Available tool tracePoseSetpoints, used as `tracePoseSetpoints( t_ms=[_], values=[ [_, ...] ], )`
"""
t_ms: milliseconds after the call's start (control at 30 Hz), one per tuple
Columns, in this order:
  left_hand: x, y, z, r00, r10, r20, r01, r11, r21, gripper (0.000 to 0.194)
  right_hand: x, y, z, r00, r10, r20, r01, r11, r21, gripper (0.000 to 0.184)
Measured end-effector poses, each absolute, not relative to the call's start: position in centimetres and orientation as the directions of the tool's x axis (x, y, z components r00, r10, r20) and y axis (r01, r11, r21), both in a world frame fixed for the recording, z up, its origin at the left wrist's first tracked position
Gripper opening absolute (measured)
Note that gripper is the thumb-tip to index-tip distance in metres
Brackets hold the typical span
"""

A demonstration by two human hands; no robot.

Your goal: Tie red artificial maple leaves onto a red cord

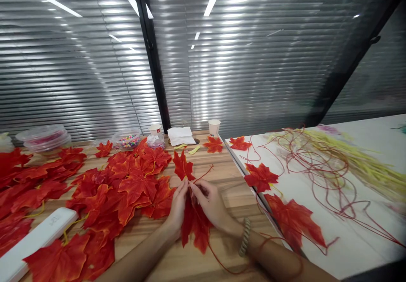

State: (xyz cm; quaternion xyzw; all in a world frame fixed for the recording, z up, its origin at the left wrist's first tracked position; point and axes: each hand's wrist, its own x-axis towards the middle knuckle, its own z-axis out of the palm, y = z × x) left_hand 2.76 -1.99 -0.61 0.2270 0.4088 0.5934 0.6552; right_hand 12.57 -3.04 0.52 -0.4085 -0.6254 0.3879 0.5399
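Note:
At the middle of the wooden table, my left hand is closed, its thumb and fingertips pinching red artificial maple leaves near their stems. One maple leaf points away above the fingertips; a larger leaf hangs down between my wrists. My right hand is closed against the left one, pinching a thin red cord whose short end sticks out to the upper right. Below the leaf the cord runs on under my right forearm. The exact point where cord and stems meet is hidden by my fingers.
A big heap of red leaves covers the left side, beside a white power bank-like box. Bead tubs, paper cups and tissue stand behind. Tangled red cord and yellow strands lie on the white table.

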Motion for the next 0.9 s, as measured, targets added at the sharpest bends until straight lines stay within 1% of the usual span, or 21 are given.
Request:
tracePoseSetpoints(
  t_ms=[400, 567, 900],
  values=[
    [3.04, -2.55, -0.40, -0.052, 0.963, -0.263, -0.558, 0.190, 0.808, 0.012, 12.57, -3.09, 0.67, -0.103, 0.932, 0.347, 0.076, 0.355, -0.932, 0.027],
    [3.10, -2.69, -0.38, -0.096, 0.955, -0.280, -0.531, 0.189, 0.826, 0.015, 12.58, -3.11, 0.76, -0.103, 0.930, 0.352, 0.080, 0.361, -0.929, 0.029],
    [3.29, -2.88, -0.25, -0.084, 0.956, -0.281, -0.530, 0.196, 0.825, 0.013, 12.57, -3.04, 0.66, -0.105, 0.935, 0.339, 0.079, 0.348, -0.934, 0.029]
  ],
)
